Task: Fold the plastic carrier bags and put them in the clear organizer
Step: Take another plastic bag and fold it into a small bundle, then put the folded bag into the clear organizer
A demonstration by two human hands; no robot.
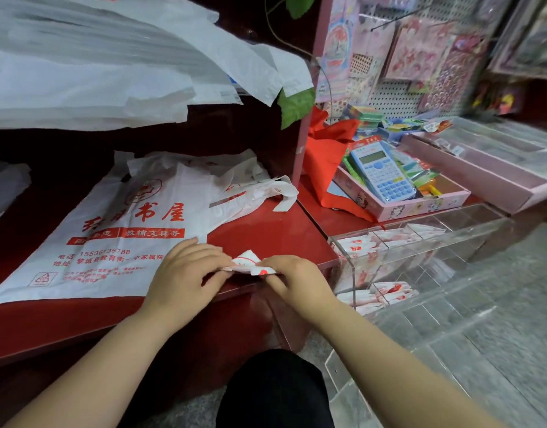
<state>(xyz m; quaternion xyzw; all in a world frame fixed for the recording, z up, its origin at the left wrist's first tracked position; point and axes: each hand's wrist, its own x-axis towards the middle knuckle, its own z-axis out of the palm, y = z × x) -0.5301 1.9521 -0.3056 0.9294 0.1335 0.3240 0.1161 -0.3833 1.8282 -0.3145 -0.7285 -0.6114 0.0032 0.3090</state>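
Note:
A small folded white-and-red plastic bag (247,264) lies at the front edge of the red counter (266,236). My left hand (186,276) pinches its left end and my right hand (292,281) pinches its right end, fingers curled over it. A flat pile of white carrier bags with red print (121,230) lies on the counter to the left, with crumpled ones behind. The clear organizer (420,251) stands to the right of the counter and holds several folded bags (358,245) in its compartments.
Large white bags (111,63) hang over the dark shelf above. A pink tray with a blue calculator (383,176) and red cloth (324,162) sits behind the organizer. A pegboard with stickers (405,57) stands at the back right. The floor is grey tile.

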